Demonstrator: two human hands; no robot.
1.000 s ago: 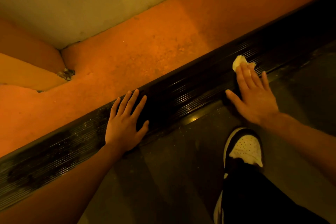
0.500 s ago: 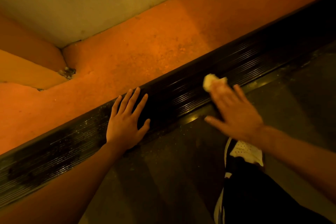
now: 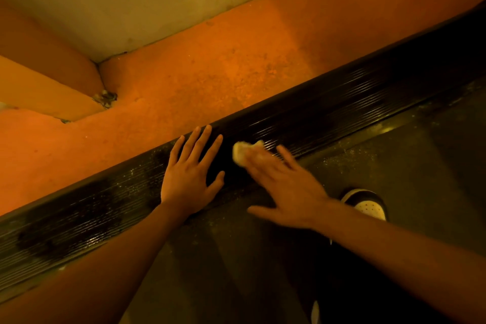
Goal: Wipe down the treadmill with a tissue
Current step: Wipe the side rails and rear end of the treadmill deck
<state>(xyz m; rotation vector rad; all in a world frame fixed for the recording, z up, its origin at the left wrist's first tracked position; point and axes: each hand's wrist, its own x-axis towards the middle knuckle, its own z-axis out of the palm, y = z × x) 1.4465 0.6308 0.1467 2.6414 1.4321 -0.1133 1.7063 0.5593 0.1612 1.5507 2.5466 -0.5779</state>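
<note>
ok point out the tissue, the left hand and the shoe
tissue (image 3: pixel 243 152), head view, on the exposed pale end of the wad
left hand (image 3: pixel 188 181), head view, on the back of the hand
shoe (image 3: pixel 368 207), head view, on the white perforated toe

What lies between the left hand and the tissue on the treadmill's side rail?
Nothing but a bare strip of ribbed black rail; the head view shows the left hand and the tissue apart.

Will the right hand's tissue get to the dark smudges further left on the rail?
Probably not yet: the left hand lies flat on the side rail between the tissue and those smudges.
</note>
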